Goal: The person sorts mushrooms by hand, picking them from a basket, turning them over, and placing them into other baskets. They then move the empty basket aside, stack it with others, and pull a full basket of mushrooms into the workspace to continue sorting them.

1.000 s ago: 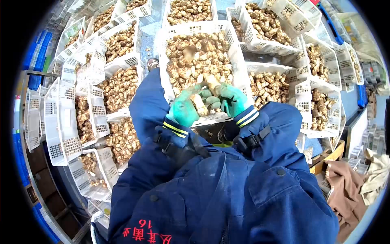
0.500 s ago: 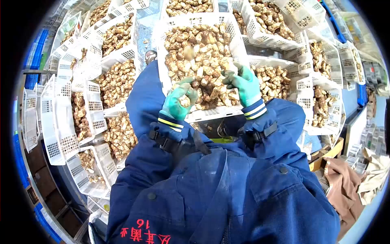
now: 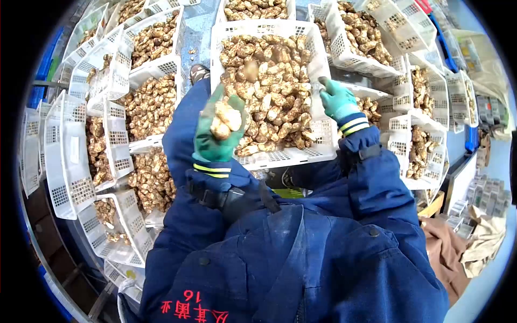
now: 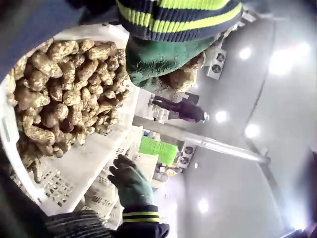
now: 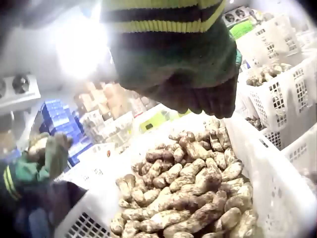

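Note:
In the head view, my green-gloved left hand [image 3: 218,132] holds pale brown-patched mushrooms [image 3: 226,119] above the left rim of the middle white crate [image 3: 325,132]. The left wrist view has that hand [image 4: 158,62] at the top, with a mushroom [image 4: 182,78] showing past the glove; its fingertips are hidden there. My right hand [image 3: 340,101] hovers by the crate's right rim, holding nothing, its fingers loosely extended; in the left wrist view the same hand [image 4: 131,184] has its fingers apart. Many mushrooms [image 5: 193,188] fill the crate below my right hand [image 5: 178,74].
More white crates [image 3: 72,151] of mushrooms stand on both sides and beyond the middle one. Brown cloth [image 3: 444,247] lies at the lower right. Another person [image 4: 181,108] is in the background of the left wrist view, near stacked green crates [image 4: 158,149].
The hands were together over the crate's near end, then parted. My left hand has moved left and turned, showing the mushrooms it holds; my right hand has moved right, off the pile.

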A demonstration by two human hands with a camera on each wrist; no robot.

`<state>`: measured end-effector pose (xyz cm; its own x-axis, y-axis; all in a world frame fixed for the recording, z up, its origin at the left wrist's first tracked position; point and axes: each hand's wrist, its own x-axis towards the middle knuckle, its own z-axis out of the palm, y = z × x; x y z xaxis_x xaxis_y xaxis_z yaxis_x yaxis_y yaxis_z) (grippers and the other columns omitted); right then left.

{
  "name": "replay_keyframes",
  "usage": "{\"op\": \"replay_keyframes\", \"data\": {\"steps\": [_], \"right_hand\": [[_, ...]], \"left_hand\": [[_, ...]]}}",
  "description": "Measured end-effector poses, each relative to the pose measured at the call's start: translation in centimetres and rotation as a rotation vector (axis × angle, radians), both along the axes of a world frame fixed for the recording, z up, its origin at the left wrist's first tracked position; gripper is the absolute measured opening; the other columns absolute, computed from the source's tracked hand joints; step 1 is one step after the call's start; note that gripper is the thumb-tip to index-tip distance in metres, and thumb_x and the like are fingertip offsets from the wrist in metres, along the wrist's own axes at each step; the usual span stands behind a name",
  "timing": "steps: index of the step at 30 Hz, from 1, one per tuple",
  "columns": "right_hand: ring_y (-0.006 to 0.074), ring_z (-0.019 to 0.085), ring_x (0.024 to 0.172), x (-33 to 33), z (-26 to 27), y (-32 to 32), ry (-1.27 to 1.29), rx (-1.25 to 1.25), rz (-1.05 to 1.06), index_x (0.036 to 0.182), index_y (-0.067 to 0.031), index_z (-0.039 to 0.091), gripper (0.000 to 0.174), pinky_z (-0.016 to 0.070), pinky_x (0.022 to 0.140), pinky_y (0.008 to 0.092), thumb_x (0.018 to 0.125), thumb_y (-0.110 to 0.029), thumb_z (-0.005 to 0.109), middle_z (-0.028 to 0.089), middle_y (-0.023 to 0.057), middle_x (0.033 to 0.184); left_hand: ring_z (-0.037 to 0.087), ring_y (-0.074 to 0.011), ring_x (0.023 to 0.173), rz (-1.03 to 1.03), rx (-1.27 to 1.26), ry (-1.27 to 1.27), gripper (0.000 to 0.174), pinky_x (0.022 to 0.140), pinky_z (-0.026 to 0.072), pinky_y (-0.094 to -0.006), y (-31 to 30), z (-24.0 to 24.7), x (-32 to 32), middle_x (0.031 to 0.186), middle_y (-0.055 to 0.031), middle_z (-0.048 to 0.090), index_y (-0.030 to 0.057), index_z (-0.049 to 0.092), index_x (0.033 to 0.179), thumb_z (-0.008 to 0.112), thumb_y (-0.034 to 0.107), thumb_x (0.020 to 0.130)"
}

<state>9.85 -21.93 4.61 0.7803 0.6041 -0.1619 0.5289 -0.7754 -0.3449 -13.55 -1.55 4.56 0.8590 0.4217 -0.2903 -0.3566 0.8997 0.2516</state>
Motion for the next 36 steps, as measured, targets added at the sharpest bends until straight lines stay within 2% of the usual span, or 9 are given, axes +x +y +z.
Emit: {"op": "replay_keyframes", "data": {"steps": [7, 11, 15, 21, 25, 26, 30, 34, 36], "right_hand": [[0.0326, 0.036, 0.13, 2.1, -8.7, 6.5, 0.059, -0.356, 0.342, 0.142, -0.0196, 0.031, 0.064, 0.034, 0.105, 0.0416, 0.084, -0.022, 0.058, 0.036, 0.0096, 0.144], [0.0318, 0.047, 0.119, -0.4, -9.7, 7.0, -0.061, -0.461, 0.206, 0.131, -0.0179, 0.045, 0.054, 0.0382, 0.097, 0.0523, 0.081, -0.028, 0.064, 0.046, 0.0087, 0.132], [0.0319, 0.054, 0.11, 0.1, -9.7, 6.0, -0.034, -0.459, 0.095, 0.115, -0.0094, 0.055, 0.045, 0.0429, 0.094, 0.0442, 0.08, -0.035, 0.066, 0.056, 0.0145, 0.116], [0.0331, 0.055, 0.112, 1.6, -11.1, 5.0, 0.305, -0.343, -0.176, 0.111, -0.0072, 0.057, 0.041, 0.0443, 0.092, 0.0397, 0.077, -0.029, 0.064, 0.055, 0.0213, 0.122], [0.0114, 0.053, 0.058, 2.1, -10.1, 4.0, 0.71, 0.226, -0.354, 0.101, -0.0015, 0.058, 0.029, 0.0434, 0.051, 0.0232, 0.079, -0.016, 0.069, 0.058, 0.0025, 0.072], [0.0139, 0.051, 0.047, 0.5, -8.8, 3.9, 0.672, 0.46, -0.275, 0.088, -0.0049, 0.057, 0.033, 0.0407, 0.043, 0.0301, 0.077, -0.033, 0.07, 0.059, 0.0042, 0.062], [0.0094, 0.054, 0.07, -7.1, 5.0, 6.3, 0.566, 0.28, 0.179, 0.106, -0.0049, 0.061, 0.035, 0.0439, 0.062, 0.0254, 0.083, -0.03, 0.067, 0.055, 0.0027, 0.071], [0.0121, 0.061, 0.078, -1.1, -0.1, 6.2, 0.344, 0.41, 0.072, 0.112, -0.0053, 0.062, 0.033, 0.0485, 0.072, 0.0308, 0.09, -0.029, 0.057, 0.066, 0.0072, 0.088], [0.0229, 0.065, 0.081, 2.5, -3.0, 6.6, 0.068, -0.166, 0.101, 0.121, -0.0092, 0.057, 0.037, 0.0498, 0.077, 0.0327, 0.091, -0.031, 0.052, 0.066, 0.0138, 0.101]], "left_hand": [[0.034, -0.0411, 0.131, 0.063, -0.049, -0.134, 0.069, 0.108, 0.0254, -0.0566, 1.9, 2.5, -0.6, 0.144, -0.0205, 0.034, 0.0116, 0.027, 0.145, 0.057, 0.027, 0.085], [0.039, -0.0336, 0.128, 0.021, -0.066, -0.071, 0.064, 0.106, 0.0312, -0.0502, 2.7, -0.2, -0.6, 0.136, -0.0185, 0.043, 0.0141, 0.029, 0.145, 0.055, 0.029, 0.088], [0.057, -0.0241, 0.098, -0.037, 0.105, 0.053, 0.061, 0.098, 0.0419, -0.0422, 1.6, -1.8, 0.2, 0.103, -0.0073, 0.059, 0.0096, 0.035, 0.141, 0.058, 0.03, 0.088], [0.057, -0.033, 0.109, -0.162, 0.122, 0.186, 0.045, 0.097, 0.0437, -0.0506, 1.1, -5.6, 0.1, 0.117, -0.0156, 0.058, 0.0009, 0.053, 0.12, 0.064, 0.024, 0.082], [0.047, -0.0359, 0.121, -0.25, 0.075, -0.004, 0.052, 0.105, 0.0357, -0.0517, 0.9, -5.5, 0.3, 0.127, -0.0191, 0.052, -0.0009, 0.047, 0.125, 0.064, 0.025, 0.084], [0.047, -0.0349, 0.121, -0.27, 0.054, 0.014, 0.055, 0.103, 0.038, -0.0512, 0.6, -4.4, 0.8, 0.127, -0.0185, 0.052, -0.0006, 0.046, 0.128, 0.064, 0.026, 0.083], [0.043, -0.0368, 0.125, -0.352, 0.293, 0.275, 0.069, 0.099, 0.0415, -0.0517, -0.5, 0.4, 2.1, 0.136, -0.018, 0.042, 0.0049, 0.035, 0.138, 0.065, 0.032, 0.082], [0.044, -0.0401, 0.123, -0.341, -0.163, -0.194, 0.057, 0.095, 0.0432, -0.0565, 0.4, -1.2, 1.1, 0.138, -0.0192, 0.042, 0.0082, 0.03, 0.142, 0.048, 0.032, 0.094], [0.032, -0.0453, 0.13, -0.35, -0.132, -0.259, 0.063, 0.1, 0.0354, -0.0611, 0.4, -0.9, 0.7, 0.141, -0.0215, 0.037, 0.0082, 0.026, 0.144, 0.049, 0.035, 0.092]]}}
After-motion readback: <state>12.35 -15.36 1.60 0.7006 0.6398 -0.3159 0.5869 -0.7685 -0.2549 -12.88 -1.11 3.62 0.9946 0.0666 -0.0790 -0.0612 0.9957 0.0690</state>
